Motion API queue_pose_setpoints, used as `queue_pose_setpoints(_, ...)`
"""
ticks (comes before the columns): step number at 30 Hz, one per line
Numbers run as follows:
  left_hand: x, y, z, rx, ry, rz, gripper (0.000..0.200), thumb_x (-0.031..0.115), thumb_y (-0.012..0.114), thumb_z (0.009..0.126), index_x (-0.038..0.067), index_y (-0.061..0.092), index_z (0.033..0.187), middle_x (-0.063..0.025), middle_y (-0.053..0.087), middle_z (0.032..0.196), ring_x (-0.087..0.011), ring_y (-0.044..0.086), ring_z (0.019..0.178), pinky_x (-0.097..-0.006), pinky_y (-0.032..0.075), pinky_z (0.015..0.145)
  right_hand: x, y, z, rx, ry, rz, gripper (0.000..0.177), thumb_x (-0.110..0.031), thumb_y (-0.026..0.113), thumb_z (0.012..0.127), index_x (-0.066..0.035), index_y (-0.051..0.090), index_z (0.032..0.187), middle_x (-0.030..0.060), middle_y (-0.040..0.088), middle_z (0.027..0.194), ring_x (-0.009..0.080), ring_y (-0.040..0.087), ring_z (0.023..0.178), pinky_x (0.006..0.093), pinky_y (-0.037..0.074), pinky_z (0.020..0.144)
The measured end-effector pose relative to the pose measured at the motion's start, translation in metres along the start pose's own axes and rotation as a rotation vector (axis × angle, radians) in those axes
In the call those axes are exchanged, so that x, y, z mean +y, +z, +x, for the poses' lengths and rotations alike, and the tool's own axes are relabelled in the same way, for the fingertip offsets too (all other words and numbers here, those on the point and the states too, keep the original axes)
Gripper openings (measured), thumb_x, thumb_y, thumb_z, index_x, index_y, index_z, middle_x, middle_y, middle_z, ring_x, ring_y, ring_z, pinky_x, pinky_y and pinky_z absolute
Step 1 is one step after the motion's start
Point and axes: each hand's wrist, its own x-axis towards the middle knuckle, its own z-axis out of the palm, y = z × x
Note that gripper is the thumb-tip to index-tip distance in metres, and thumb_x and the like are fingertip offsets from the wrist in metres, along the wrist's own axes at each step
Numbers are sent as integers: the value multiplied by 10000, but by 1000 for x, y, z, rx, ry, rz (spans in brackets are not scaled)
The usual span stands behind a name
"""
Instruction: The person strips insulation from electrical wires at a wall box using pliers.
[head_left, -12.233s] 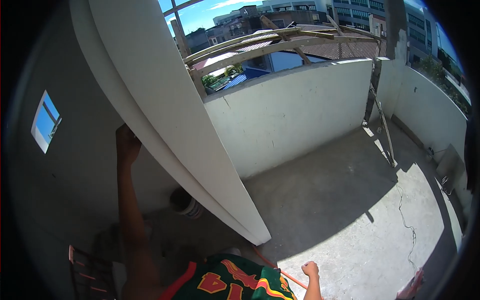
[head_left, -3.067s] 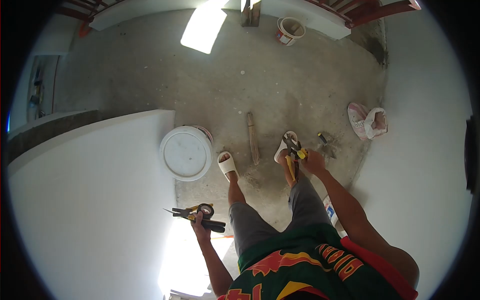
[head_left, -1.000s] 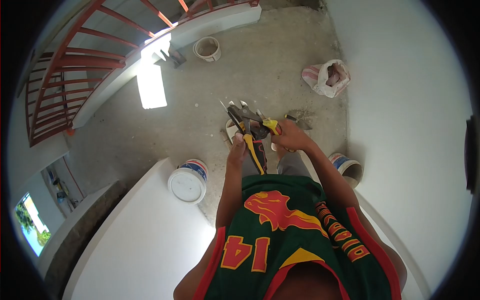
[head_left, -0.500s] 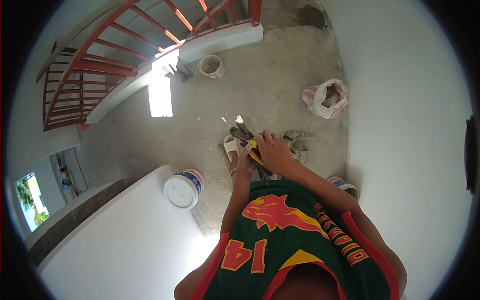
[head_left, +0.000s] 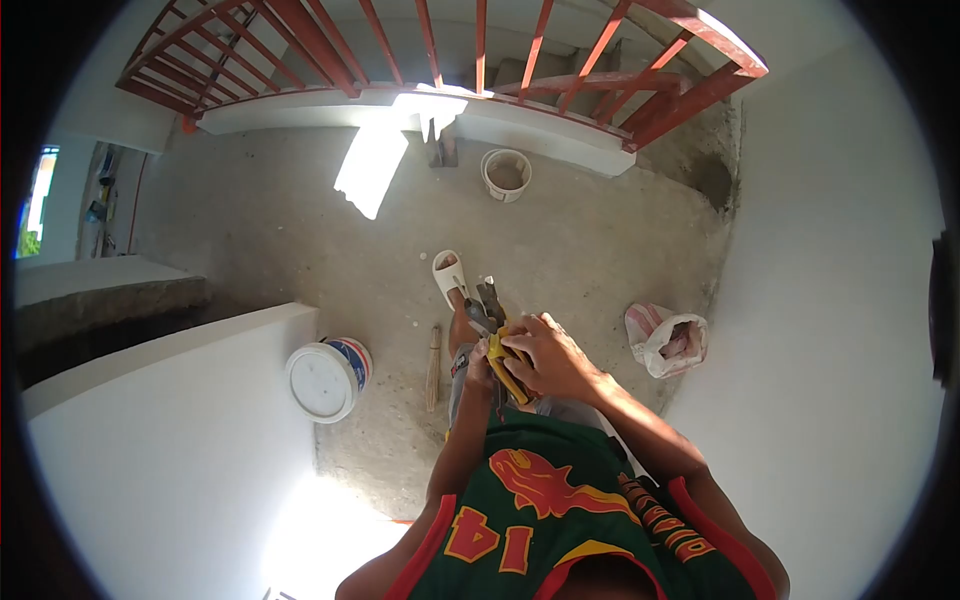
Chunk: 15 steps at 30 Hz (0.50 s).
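Observation:
Both hands are together in front of my torso, around a bundle of hand tools. My left hand (head_left: 480, 366) is closed round the lower part of the bundle. Fingers of my right hand (head_left: 548, 358) are closed on a yellow-handled tool (head_left: 512, 378) at the bundle's right side. Dark metal tool ends (head_left: 484, 308) stick out beyond the hands, one with a pale tip. The exact kinds of tools are hard to make out, and the palms hide parts of them.
A lidded white bucket (head_left: 328, 380) stands left, an open bucket (head_left: 506, 175) ahead near the red railing (head_left: 480, 50). An open sack (head_left: 668, 340) lies by the right wall. A bundle of thin sticks (head_left: 433, 368) is on the floor beside my sandalled foot (head_left: 449, 277).
The view has turned and shifted, showing more railing. One foot now stands forward of the hands, and the stick bundle shows fully. Both hands still hold the tools.

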Motion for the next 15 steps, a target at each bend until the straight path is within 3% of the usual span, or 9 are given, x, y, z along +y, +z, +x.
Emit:
queue_pose_setpoints(3,57,-25,35,83,180,65,716,378,783,725,42,469,1274,-96,616,1121,-245,634,1022,-370,552,845,41,-1,84,79,119,324,324,-198,636,877,-1,627,1135,163,579,1143,308,569,1061,378,477,903)
queue_pose_setpoints(4,76,-38,51,77,176,30,778,465,791,699,36,484,1270,-132,612,1124,-278,640,992,-396,552,863,59,-3,112,97,205,338,323,-201,636,882,4,625,1132,167,594,1120,295,591,1029,372,492,874)
queue_pose_setpoints(7,151,-62,90,-65,65,-42,777,425,798,680,76,447,1280,-136,577,1159,-308,604,1060,-430,525,910,153,14,187,125,485,411,331,-208,643,888,17,618,1130,172,644,1047,273,645,935,361,523,799)
queue_pose_setpoints(9,191,-81,104,110,63,-131,674,280,812,650,57,486,1196,-172,592,1081,-307,608,1027,-441,520,908,232,33,230,1,629,277,397,-276,632,867,15,621,1137,200,660,1093,297,658,980,366,521,833)
queue_pose_setpoints(14,258,-121,149,180,177,-129,692,289,833,608,49,482,1154,-168,590,1081,-318,623,998,-428,545,863,393,77,321,-207,784,-121,488,-299,635,834,14,583,1204,220,666,1057,299,654,985,379,493,895)
queue_pose_setpoints(15,262,-134,158,187,202,-127,698,292,837,601,52,478,1149,-169,589,1081,-320,623,997,-427,548,856,434,91,334,-155,793,-172,516,-303,642,834,29,564,1221,214,668,1030,281,657,964,374,513,848)
